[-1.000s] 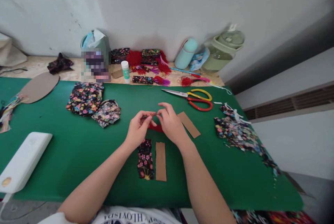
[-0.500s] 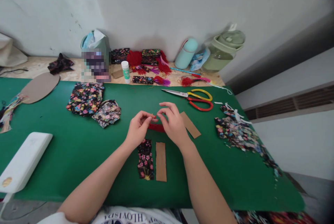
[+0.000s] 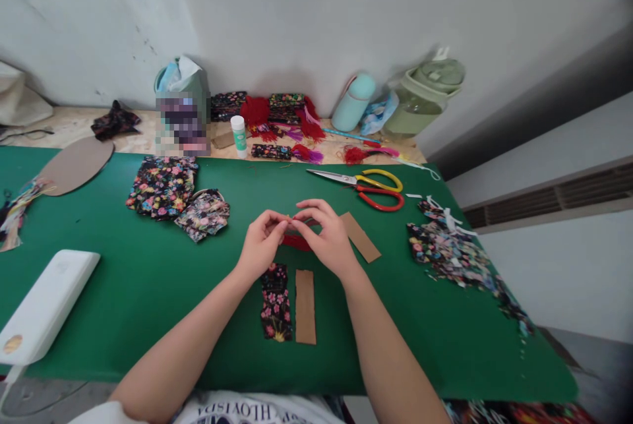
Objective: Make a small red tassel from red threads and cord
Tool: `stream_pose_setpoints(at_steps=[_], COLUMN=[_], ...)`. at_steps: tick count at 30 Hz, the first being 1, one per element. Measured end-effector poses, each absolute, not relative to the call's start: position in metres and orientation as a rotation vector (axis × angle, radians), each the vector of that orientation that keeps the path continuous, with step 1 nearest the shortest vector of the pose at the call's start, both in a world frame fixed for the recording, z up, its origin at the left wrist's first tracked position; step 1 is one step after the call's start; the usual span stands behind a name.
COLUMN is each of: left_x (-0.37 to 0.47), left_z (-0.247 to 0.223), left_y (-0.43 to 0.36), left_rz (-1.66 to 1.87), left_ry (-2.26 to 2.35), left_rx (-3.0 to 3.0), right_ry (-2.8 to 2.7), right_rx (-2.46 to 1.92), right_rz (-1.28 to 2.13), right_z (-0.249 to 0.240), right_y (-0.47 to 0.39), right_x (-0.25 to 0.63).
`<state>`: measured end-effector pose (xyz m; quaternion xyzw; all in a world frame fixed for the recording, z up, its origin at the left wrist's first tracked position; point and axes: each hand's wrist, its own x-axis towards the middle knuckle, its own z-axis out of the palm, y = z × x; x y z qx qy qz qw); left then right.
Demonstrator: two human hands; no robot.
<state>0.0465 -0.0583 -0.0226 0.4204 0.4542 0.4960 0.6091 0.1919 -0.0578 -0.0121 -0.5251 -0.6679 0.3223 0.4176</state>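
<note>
My left hand (image 3: 262,242) and my right hand (image 3: 324,233) meet fingertip to fingertip over the green mat, both pinching a thin bit of red thread. A bundle of red threads (image 3: 297,242) shows below the fingertips, partly covered by my right hand. Closer to me lie a black floral fabric strip (image 3: 275,305) and, beside it, a narrow brown cardboard strip (image 3: 305,307). Another cardboard strip (image 3: 362,238) lies slanted by my right wrist.
Scissors (image 3: 366,183) with yellow and red handles lie beyond my right hand. Floral fabric pieces (image 3: 163,186) are at left, fabric scraps (image 3: 450,249) at right. A glue stick (image 3: 238,136) and a bottle (image 3: 353,103) stand at the back. A white power bank (image 3: 49,305) is front left.
My right hand has shifted slightly left and its fingertips have closed in on those of my left hand. The left hand has hardly moved.
</note>
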Motion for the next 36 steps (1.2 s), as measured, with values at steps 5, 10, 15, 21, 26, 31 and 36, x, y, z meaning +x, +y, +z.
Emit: stream_pose_setpoints(at_steps=[5,10,15,21,26,31,36], left_x=[0.046,0.047,0.047,0.046,0.046,0.046,0.045], left_z=[-0.024,-0.028,-0.032,-0.033,-0.032,-0.033,-0.034], left_y=[-0.059,-0.060,-0.061,-0.059,-0.058,-0.058,-0.058], left_rz=[1.116,1.085,1.075,1.106,1.137,1.157,1.148], left_ry=[1.056,1.050,1.072,1.110,1.164,1.162,1.190], left_rx=[1.001,1.022,1.033,1.035,1.012,1.002,1.019], right_ry=[-1.657,-1.524,-1.308,-1.134,-1.000,-0.888,-0.829], right_rx=[-1.296,-1.286,-1.243,-1.146,-1.082,-0.976,-0.904], right_rz=[0.853,0.868,0.977,1.001,0.998,1.014,1.029], right_z=[-0.011,-0.014,-0.014,-0.010,-0.008,-0.005,-0.002], right_y=[-0.058,-0.057,-0.057,-0.057,-0.055,-0.053,-0.054], right_x=[0.189,0.189,0.191,0.191,0.196,0.200,0.207])
